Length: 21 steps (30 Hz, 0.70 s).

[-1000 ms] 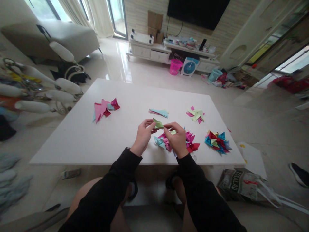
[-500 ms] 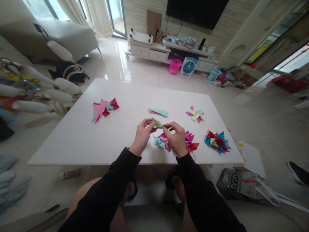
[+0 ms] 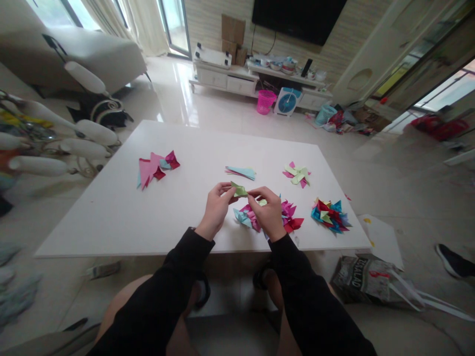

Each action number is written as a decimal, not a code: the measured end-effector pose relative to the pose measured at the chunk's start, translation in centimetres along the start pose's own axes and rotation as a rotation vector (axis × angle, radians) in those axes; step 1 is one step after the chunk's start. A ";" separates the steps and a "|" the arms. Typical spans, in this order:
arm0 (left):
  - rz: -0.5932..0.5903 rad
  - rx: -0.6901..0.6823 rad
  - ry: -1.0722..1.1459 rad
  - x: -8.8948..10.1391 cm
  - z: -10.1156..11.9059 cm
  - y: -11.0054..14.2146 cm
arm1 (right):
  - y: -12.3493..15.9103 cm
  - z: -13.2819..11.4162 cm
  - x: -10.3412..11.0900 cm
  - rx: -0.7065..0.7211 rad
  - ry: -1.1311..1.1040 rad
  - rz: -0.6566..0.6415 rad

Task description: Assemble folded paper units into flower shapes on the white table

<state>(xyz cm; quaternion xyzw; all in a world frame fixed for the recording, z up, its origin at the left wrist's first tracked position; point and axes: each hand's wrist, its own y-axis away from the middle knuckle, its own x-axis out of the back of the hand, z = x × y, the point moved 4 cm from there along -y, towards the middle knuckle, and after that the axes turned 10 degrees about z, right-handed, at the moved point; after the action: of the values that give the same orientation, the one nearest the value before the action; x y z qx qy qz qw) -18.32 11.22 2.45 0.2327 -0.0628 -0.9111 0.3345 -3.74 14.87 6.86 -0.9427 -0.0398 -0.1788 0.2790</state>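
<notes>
Both hands pinch a small folded piece of light green paper (image 3: 239, 190) above the near part of the white table (image 3: 178, 212). My left hand (image 3: 217, 205) grips its left end between thumb and fingers. At its right end, my right hand (image 3: 267, 210) closes thumb and forefinger on a corner. A heap of pink, red and pale blue folded papers (image 3: 293, 217) lies beneath and beside my right hand, which partly hides it. Just beyond the hands is a flat stack of blue and pink paper (image 3: 242, 172).
Pink folded papers (image 3: 148, 170) lie at the table's left. On the right are a green and pink pinwheel (image 3: 298, 174) and a multicoloured folded-paper pile (image 3: 330, 216). A grey printed bag (image 3: 365, 279) stands on the floor by the table's right corner.
The whole view has shifted slightly, so things appear a little further left. Both hands keep their hold on the green paper, with hardly any visible change in its shape.
</notes>
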 end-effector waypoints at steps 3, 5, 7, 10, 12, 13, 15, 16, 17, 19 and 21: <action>-0.007 0.000 0.004 0.0 0.1 0.1 | 0.0 0.1 0.0 0.000 0.003 0.000; -0.009 0.000 0.005 0.0 0.1 0.1 | -0.1 0.1 0.0 -0.002 0.005 0.000; -0.009 -0.001 0.003 0.0 0.0 0.1 | -0.1 0.0 0.1 0.004 -0.001 0.005; -0.010 -0.004 -0.003 0.0 0.0 0.0 | -0.1 0.0 0.1 0.003 0.000 0.003; -0.012 -0.005 -0.006 0.0 0.0 0.0 | -0.1 0.0 0.1 -0.005 0.008 -0.002; -0.014 -0.002 -0.007 0.0 0.0 0.1 | -0.1 0.0 0.1 -0.007 0.010 -0.004; -0.020 0.008 -0.009 0.0 0.0 0.1 | -0.1 0.0 0.2 -0.006 0.013 -0.005; -0.022 0.014 -0.010 0.0 0.0 0.1 | -0.1 0.1 0.3 -0.005 0.015 -0.006; -0.025 0.019 -0.012 0.0 0.0 0.1 | -0.1 0.1 0.3 -0.003 0.019 -0.008; -0.034 0.024 -0.021 -0.2 0.0 0.2 | -0.1 0.3 0.6 0.000 0.022 -0.010; -0.049 0.028 -0.038 -0.4 -0.1 0.2 | 0.0 0.6 0.8 0.006 0.023 -0.010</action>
<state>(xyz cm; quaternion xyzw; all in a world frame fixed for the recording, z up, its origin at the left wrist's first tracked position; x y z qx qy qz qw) -17.93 11.30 2.55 0.2216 -0.0759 -0.9223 0.3076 -2.79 15.19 6.68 -0.9394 -0.0416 -0.1911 0.2817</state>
